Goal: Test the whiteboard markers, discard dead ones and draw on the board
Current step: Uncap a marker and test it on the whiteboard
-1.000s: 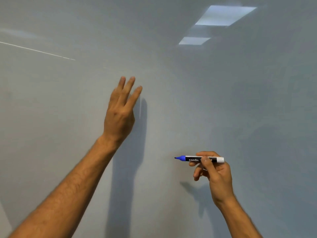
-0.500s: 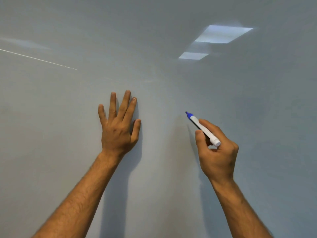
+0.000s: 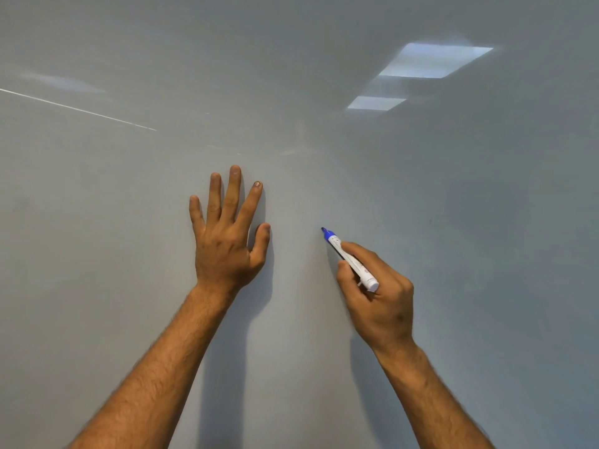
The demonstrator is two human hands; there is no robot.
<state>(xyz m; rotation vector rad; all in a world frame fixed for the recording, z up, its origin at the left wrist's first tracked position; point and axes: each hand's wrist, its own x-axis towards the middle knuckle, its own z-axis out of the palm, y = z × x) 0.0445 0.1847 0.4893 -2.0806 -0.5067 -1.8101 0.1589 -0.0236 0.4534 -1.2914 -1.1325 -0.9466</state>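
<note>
A glossy white whiteboard [image 3: 97,286] fills the whole view. My left hand [image 3: 227,241] lies flat against it with the fingers spread and straight. To its right, my right hand [image 3: 377,296] grips an uncapped blue whiteboard marker [image 3: 351,260] in a writing hold. The marker points up and left, and its blue tip sits at the board's surface. No ink mark shows around the tip.
Two bright ceiling-light reflections [image 3: 431,61] show on the board at the upper right. A thin pale streak [image 3: 81,108] runs across the upper left. Shadows of both arms fall on the board below the hands.
My left hand went from hovering with fingers together to lying flat on the board. My right hand turned the marker from level to tip-up and brought its tip to the board.
</note>
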